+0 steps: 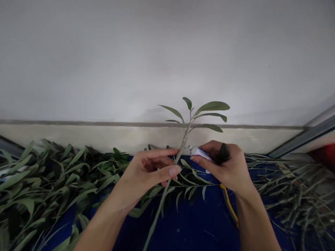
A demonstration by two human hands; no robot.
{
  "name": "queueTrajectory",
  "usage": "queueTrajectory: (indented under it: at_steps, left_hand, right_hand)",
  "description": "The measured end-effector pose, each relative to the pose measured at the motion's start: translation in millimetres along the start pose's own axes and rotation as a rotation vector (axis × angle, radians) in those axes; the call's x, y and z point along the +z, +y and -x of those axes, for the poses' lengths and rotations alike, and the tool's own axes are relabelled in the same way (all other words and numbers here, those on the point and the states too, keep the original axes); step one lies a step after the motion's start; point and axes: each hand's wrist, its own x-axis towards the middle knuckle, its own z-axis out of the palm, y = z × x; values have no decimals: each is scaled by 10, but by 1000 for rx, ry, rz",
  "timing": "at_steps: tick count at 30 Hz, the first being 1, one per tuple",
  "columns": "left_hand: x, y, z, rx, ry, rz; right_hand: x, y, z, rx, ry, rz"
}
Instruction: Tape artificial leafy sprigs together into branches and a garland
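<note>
My left hand is closed around a green-grey stem of an artificial-looking leafy branch, pinching it between thumb and fingers. The stem slants up to the right and ends in several narrow green leaves. In my right hand is a small crumpled white and blue tube, its tip pointing left at the stem. Whether the tip touches the stem I cannot tell. A dark green leaf also shows at the fingers of that hand. Another leafy sprig lies behind and below both hands.
Leafy branches are heaped at the left on a blue surface. Bare stems pile up at the right. A yellow and grey curved handle lies beside my right wrist. A pale wall rises behind.
</note>
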Motion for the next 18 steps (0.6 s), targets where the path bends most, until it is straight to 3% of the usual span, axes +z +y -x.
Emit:
queueTrajectory:
  at_steps: [4,10,18]
  left_hand:
    - [7,-3,3,-17,-7,14]
    - [11,12,7,-12,21,-5]
    - [-120,-37,16,19,43,5]
  right_hand:
    - [46,6,-10,-1,-25,-30]
    - [12,37,-12,29,198,-205]
    - [-149,149,31,132,50,-444]
